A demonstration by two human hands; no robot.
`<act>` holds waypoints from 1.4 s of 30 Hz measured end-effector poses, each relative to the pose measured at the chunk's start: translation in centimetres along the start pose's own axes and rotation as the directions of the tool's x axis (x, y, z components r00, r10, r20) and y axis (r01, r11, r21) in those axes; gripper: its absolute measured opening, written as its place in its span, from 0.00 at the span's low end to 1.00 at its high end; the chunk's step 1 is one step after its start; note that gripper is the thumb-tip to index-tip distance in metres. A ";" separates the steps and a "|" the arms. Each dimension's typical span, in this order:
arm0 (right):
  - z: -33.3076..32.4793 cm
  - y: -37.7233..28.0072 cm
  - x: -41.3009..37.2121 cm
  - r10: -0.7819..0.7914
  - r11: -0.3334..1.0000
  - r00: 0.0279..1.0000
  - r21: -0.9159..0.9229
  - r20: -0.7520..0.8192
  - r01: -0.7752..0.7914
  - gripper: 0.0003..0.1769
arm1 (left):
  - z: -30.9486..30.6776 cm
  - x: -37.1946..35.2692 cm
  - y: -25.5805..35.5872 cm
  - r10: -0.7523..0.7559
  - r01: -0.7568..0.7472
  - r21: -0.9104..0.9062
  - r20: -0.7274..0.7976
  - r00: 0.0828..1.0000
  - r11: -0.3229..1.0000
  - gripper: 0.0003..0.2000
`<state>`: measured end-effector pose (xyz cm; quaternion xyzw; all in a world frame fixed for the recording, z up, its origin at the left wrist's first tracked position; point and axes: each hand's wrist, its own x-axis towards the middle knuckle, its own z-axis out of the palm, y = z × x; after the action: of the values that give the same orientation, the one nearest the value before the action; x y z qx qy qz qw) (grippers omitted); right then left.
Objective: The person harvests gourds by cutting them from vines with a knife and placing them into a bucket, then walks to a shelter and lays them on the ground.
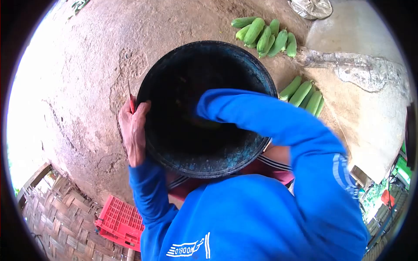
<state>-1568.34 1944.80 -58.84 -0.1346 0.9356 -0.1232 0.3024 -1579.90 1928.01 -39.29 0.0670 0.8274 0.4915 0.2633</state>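
Observation:
A large black tub (pixel 204 175) stands upright between my knees, its inside dark and its lower wall stained blue. On its left rim lies my left hand (pixel 134 126), fingers closed, with the thumb over the edge. That hand also holds a knife (pixel 132 103) with a red handle, its thin blade pointing away from me. My right arm, in a blue sleeve (pixel 270 114), reaches over the right rim and down into the tub. Darkness inside hides my right hand and whatever it touches.
Beyond the tub a pile of long green cucumber-like fruits (pixel 265 37) lies on the rough floor (pixel 96 78). Several more such fruits (pixel 301 93) lie to the right. A red plastic crate (pixel 119 222) and a woven bamboo panel (pixel 56 209) are at lower left. A whitish sack (pixel 311 6) sits at the top.

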 end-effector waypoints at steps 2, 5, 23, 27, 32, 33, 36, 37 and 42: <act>2.3 -0.6 -0.6 0.040 0.995 0.999 0.087 0.017 -0.041 0.30 | 0.2 0.1 0.0 0.000 0.001 -0.042 0.011 1.000 0.999 0.13; 5.8 -2.5 -1.1 0.078 0.987 0.996 0.144 -0.044 -0.071 0.31 | 0.1 0.2 -0.2 0.060 -0.060 0.037 -0.015 0.998 0.998 0.15; -2.9 4.5 -3.2 -0.038 0.948 0.983 0.316 0.178 -0.021 0.33 | 0.0 0.2 0.8 -0.029 0.033 0.124 -0.032 0.999 0.992 0.16; -2.6 4.5 -3.4 -0.037 0.948 0.984 0.317 0.173 -0.020 0.33 | 0.2 0.1 0.5 -0.020 0.024 0.110 -0.036 0.999 0.994 0.16; -2.7 4.6 -3.6 -0.033 0.948 0.987 0.317 0.159 -0.019 0.34 | 0.1 -0.2 1.1 -0.005 0.008 0.120 -0.027 1.000 0.993 0.16; -2.8 4.6 -3.5 -0.038 0.948 0.988 0.318 0.150 -0.011 0.34 | 0.0 -0.4 1.5 0.008 -0.005 0.125 -0.024 1.000 0.992 0.16; -2.9 4.7 -4.1 -0.019 0.947 0.991 0.320 0.135 -0.026 0.35 | -0.2 -0.3 1.5 0.041 -0.039 0.164 -0.012 0.999 0.986 0.16; -3.0 4.7 -4.4 -0.018 0.945 0.991 0.325 0.131 -0.026 0.35 | -0.1 -0.3 1.3 0.033 -0.030 0.174 -0.015 0.999 0.984 0.16; -3.0 4.4 -5.1 -0.017 0.937 0.995 0.348 0.102 -0.020 0.35 | 0.0 -0.2 0.6 0.011 -0.011 0.152 0.005 1.000 0.988 0.15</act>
<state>-1566.93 1951.00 -55.16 -0.0845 0.8821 -0.2796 0.3695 -1579.84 1928.27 -38.68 0.0925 0.8615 0.4283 0.2565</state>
